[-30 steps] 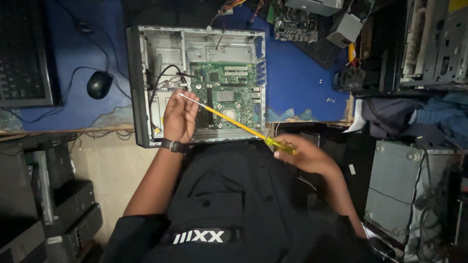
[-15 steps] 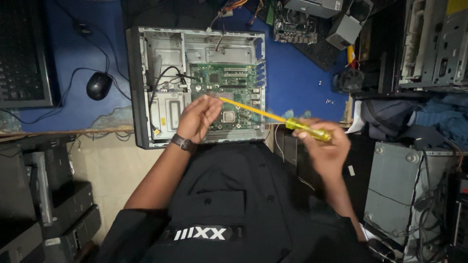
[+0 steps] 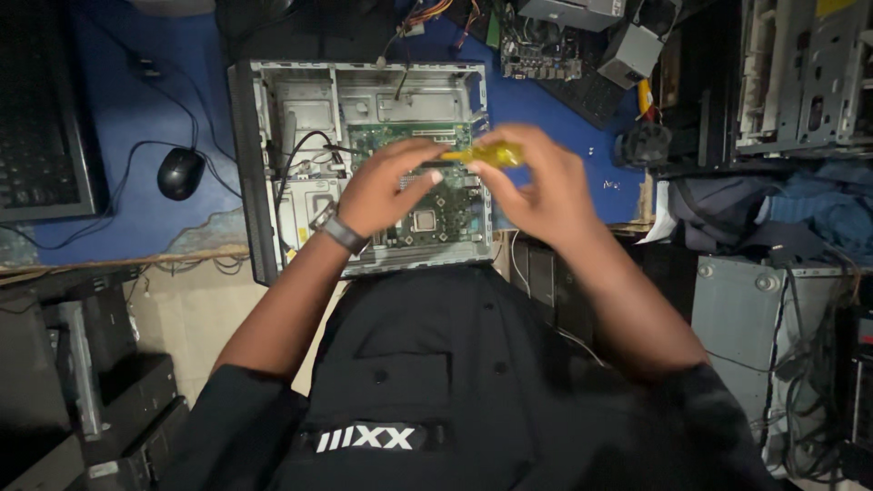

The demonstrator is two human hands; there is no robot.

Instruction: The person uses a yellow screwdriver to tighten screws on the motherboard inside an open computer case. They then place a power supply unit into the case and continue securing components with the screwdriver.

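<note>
A yellow-handled screwdriver [image 3: 482,155] lies across the gap between the two hands, held above the open computer case [image 3: 364,164]. Its translucent handle sits against the fingers [image 3: 536,150] of the right hand [image 3: 541,186], which curl round it from the right; only part of the handle shows past them. The shaft runs left toward the left hand [image 3: 391,186], whose fingers [image 3: 414,150] close narrowly over it, so the tip is hidden. Both hands hover over the green motherboard [image 3: 427,214] inside the case, just above its square processor socket. A dark watch [image 3: 341,232] circles the left wrist. The case rests on a blue desk [image 3: 182,91], with a black mouse [image 3: 180,173] to its left and a keyboard [image 3: 36,118] at the far left edge. More boards and metal chassis parts crowd the right side.
</note>
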